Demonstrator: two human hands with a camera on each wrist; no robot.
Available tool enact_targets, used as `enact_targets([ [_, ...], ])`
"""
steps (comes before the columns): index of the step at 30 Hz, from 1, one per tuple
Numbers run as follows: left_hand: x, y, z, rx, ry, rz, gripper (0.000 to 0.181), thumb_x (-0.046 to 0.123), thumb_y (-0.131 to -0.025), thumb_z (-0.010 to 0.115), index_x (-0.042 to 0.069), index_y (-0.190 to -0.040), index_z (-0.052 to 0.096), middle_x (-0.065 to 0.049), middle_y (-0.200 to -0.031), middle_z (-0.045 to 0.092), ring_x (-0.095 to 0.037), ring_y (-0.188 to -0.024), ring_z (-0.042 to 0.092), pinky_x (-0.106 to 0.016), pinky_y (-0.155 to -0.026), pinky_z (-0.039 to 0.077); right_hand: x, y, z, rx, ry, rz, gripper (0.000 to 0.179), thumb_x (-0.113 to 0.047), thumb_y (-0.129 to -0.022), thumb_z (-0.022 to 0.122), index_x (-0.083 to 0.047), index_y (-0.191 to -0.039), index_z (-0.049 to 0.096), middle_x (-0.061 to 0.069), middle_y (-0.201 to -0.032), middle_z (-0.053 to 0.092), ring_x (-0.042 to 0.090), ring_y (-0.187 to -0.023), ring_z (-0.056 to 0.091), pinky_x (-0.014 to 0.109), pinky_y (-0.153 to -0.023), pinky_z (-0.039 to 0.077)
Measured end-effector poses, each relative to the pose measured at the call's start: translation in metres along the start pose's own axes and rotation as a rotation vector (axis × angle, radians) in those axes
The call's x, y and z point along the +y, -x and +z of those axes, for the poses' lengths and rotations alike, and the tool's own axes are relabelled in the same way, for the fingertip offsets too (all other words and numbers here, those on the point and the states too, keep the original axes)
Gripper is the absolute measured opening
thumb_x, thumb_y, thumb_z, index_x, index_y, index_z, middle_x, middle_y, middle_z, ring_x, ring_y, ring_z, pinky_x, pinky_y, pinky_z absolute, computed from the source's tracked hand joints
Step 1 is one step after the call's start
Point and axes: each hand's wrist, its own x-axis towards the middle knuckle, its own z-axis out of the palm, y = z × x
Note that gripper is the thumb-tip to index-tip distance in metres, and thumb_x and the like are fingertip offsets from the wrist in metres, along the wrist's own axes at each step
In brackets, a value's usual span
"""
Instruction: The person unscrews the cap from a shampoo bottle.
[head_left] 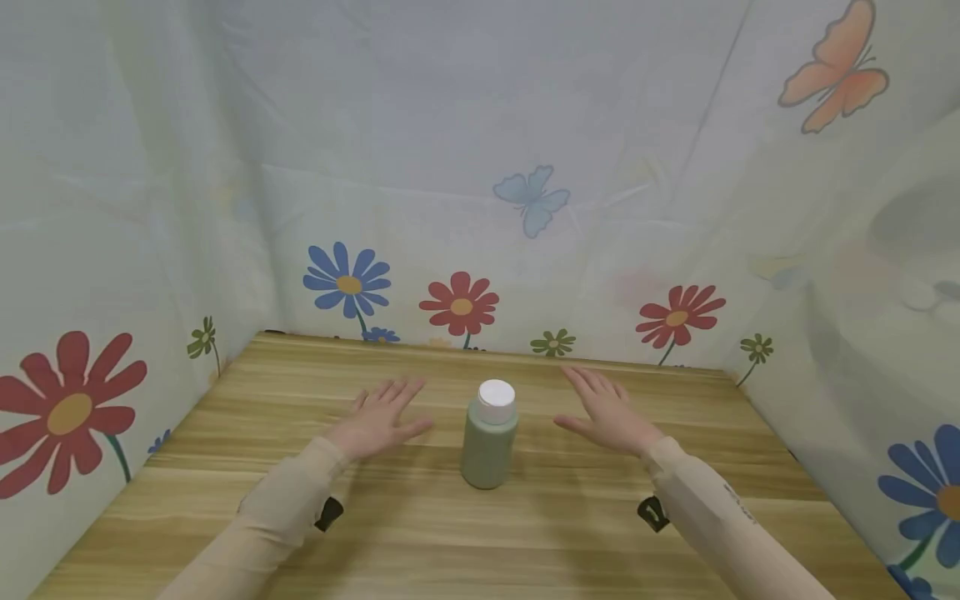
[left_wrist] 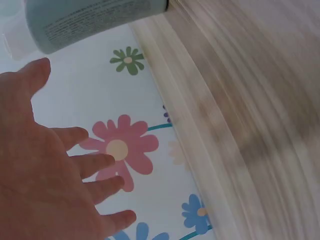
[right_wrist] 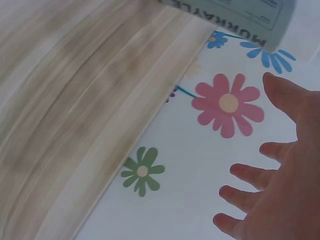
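A pale green bottle (head_left: 487, 450) with a white cap (head_left: 497, 395) stands upright on the wooden table, between the two hands. To its left, my left hand (head_left: 378, 421) is held with fingers spread and the thumb toward the bottle, apart from it. On the other side my right hand (head_left: 611, 412) mirrors it, fingers extended and holding nothing. The left wrist view shows small print on the bottle (left_wrist: 95, 22) above the thumb. In the right wrist view, large letters reading MURRAYLE run along the bottle (right_wrist: 245, 17).
The wood-grain table (head_left: 480, 550) ends at a back edge against a white curtain (head_left: 420, 183) printed with flowers and butterflies. Curtain also closes in both sides. Each sleeved forearm has a small black wrist device (head_left: 328, 514) beneath it.
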Motion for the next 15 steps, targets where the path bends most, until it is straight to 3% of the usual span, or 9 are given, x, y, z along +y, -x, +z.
enact_targets([
  [9,0.007,-0.011,0.010,-0.109,0.208,0.045,0.087,0.061,-0.087,0.057,0.017,-0.154,0.023,-0.011,-0.161,0.024,-0.037,-0.148,0.023,-0.058,-0.117,0.024,-0.028,-0.006,-0.012,-0.083,-0.074,-0.073,0.080,-0.042,-0.091,0.063,-0.011,-0.153,0.023,0.017,-0.157,0.031,0.040,-0.143,0.030,0.067,-0.112,0.023],
  [15,0.018,-0.020,0.016,-0.132,0.251,0.074,0.086,0.059,-0.086,0.061,0.019,-0.154,0.026,-0.009,-0.160,0.028,-0.035,-0.147,0.028,-0.057,-0.115,0.028,-0.047,-0.013,-0.016,-0.108,-0.098,-0.105,0.079,-0.042,-0.091,0.064,-0.016,-0.153,0.023,0.011,-0.158,0.032,0.035,-0.144,0.031,0.064,-0.112,0.028],
])
